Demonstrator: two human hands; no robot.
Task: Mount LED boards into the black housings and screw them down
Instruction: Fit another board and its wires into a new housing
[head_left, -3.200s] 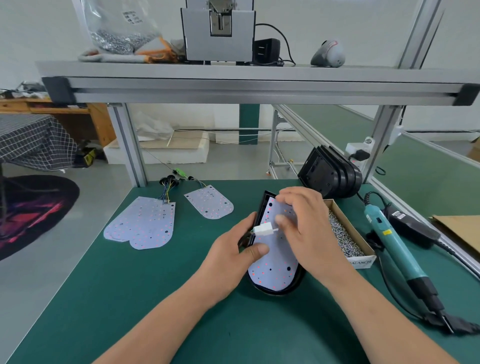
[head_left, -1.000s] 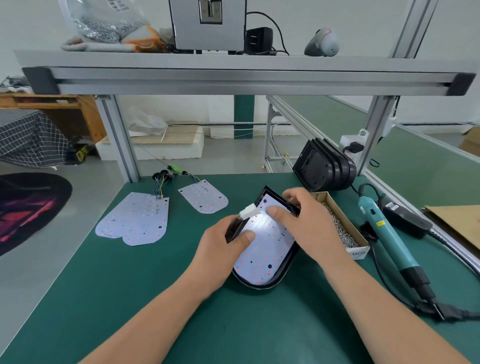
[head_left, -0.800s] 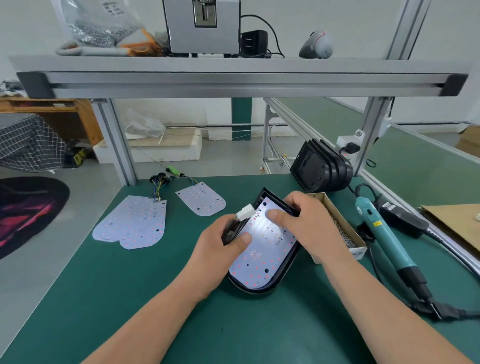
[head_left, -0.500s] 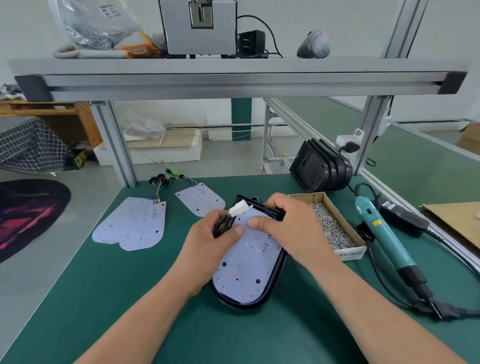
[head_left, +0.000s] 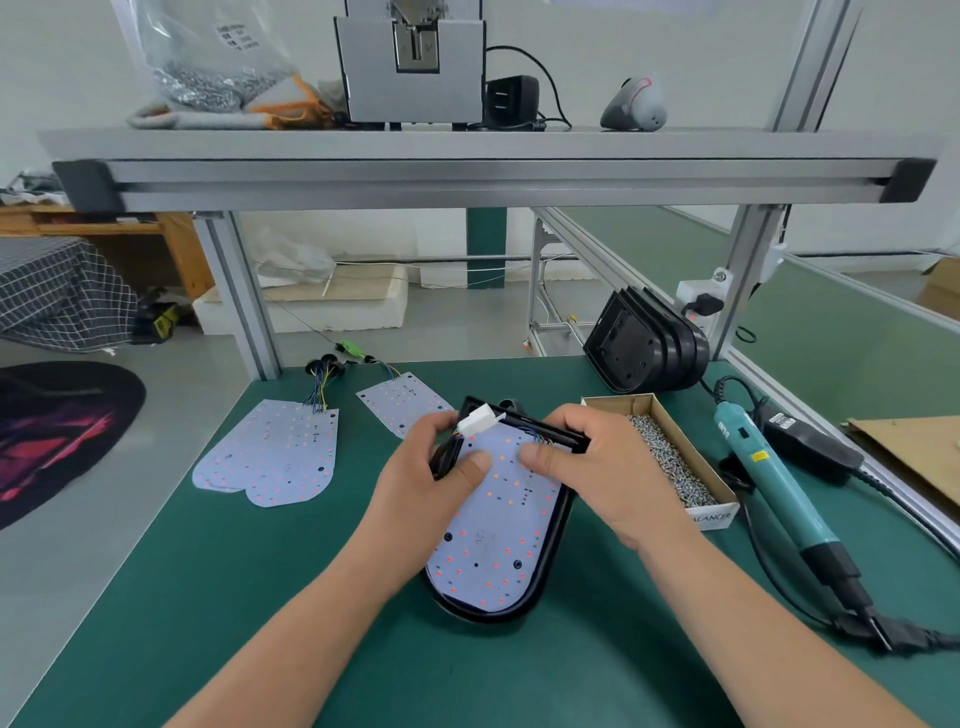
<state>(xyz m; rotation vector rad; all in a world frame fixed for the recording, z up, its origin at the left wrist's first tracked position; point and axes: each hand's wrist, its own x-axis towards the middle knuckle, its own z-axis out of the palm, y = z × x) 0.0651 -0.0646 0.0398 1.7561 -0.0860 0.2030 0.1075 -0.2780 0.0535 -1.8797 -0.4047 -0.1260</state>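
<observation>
Over the last second the black round-ended plastic housing (head_left: 557, 551) has slid left, clear of the open cardboard box of screws (head_left: 712, 517). It now lies on the green mat (head_left: 249, 597) with its long axis running away from the person: rounded end nearest, square end between the hands. The left hand (head_left: 431, 486) and right hand (head_left: 602, 467) each clamp that far rim, thumbs pressing the white dotted LED board (head_left: 498, 545) inside. It looks seated, though that's hardly certain. The teal electric screwdriver (head_left: 769, 478) lies on the right hand's side.

Left hand (head_left: 423, 491) and right hand (head_left: 605, 470) curled, gripping, thumbs pressing down.
</observation>
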